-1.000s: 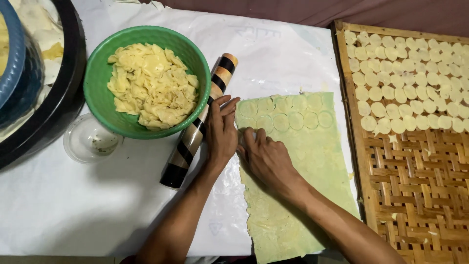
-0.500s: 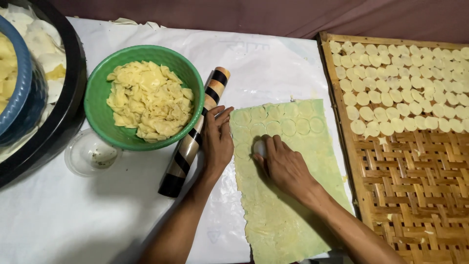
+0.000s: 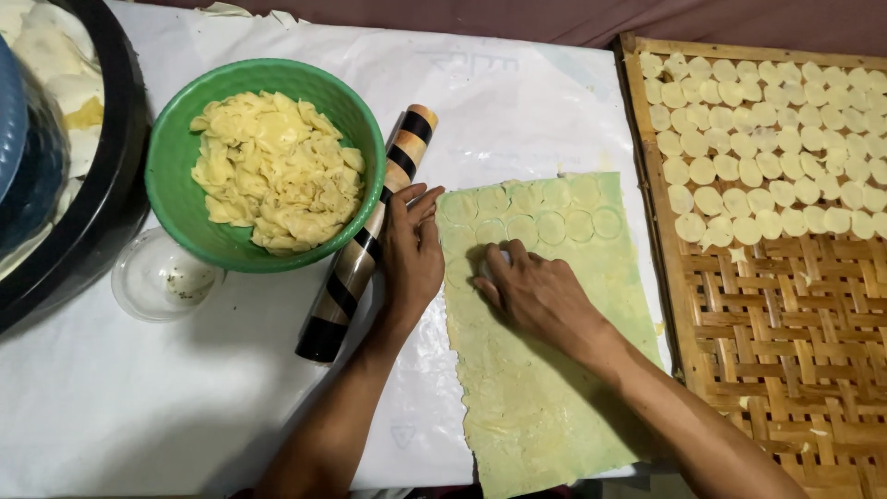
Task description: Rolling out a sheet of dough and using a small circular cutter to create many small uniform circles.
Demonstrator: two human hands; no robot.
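A thin, pale green sheet of rolled dough (image 3: 545, 370) lies on the white cloth, with round cut marks across its far end. My right hand (image 3: 531, 291) presses a small round cutter, mostly hidden under the fingers, into the sheet just below those circles. My left hand (image 3: 411, 254) lies flat at the sheet's left edge, fingers spread, holding it down. A black and tan striped rolling pin (image 3: 365, 240) rests beside my left hand.
A green bowl (image 3: 171, 157) of yellow dough scraps stands left of the pin, with a small clear glass dish (image 3: 162, 277) below it. A woven bamboo tray (image 3: 785, 314) at the right carries rows of cut rounds (image 3: 767, 157). A large black basin (image 3: 111, 203) sits at far left.
My right hand has shifted left and pressed the cutter into a fresh spot on the sheet. The left hand stays at the sheet's edge.
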